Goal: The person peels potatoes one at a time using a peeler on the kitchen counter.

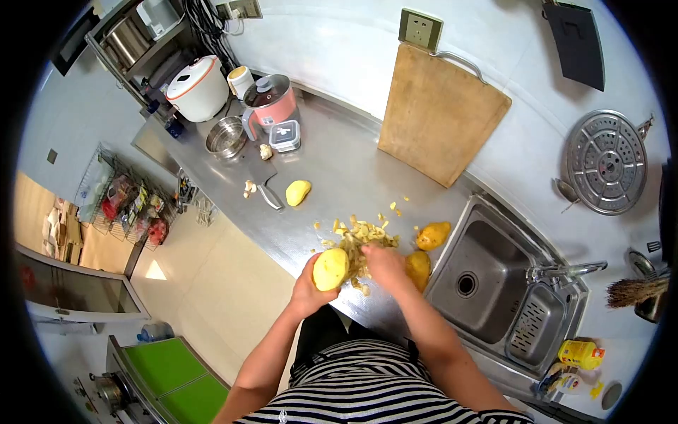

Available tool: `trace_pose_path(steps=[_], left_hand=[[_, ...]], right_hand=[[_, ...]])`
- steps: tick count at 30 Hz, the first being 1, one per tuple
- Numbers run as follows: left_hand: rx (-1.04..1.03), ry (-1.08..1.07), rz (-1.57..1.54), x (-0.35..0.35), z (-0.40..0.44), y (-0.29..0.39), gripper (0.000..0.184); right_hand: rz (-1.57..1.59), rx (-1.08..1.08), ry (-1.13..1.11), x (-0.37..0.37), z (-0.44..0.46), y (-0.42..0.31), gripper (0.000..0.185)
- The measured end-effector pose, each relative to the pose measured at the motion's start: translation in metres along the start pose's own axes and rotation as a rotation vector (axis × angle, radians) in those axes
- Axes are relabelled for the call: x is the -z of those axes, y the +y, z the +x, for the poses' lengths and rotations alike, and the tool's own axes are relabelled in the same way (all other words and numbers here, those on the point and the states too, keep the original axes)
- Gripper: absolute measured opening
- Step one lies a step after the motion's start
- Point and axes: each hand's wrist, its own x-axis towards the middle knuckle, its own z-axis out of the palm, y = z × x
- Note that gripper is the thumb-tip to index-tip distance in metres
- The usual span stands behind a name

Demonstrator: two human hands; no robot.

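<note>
My left hand is wrapped round a large peeled yellow potato near the counter's front edge. Just to its right, my right hand is closed over a pile of peelings; what its fingers hold, if anything, is hidden. An unpeeled potato lies beside the sink, and another unpeeled one is partly covered by my right hand and forearm. Farther left on the metal counter are a peeled potato and a cleaver.
A double sink with a faucet is at the right. A wooden cutting board leans on the wall. At the back left stand a rice cooker, a pink pot, a metal bowl and a lidded container.
</note>
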Motion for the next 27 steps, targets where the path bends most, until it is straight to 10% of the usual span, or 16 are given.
trace_pose_path(steps=[27], left_hand=[[0.464,-0.167,-1.076,0.0,0.003,0.008,0.071]], right_hand=[[0.254,0.222,-0.038,-0.004,-0.039,-0.012,0.033]])
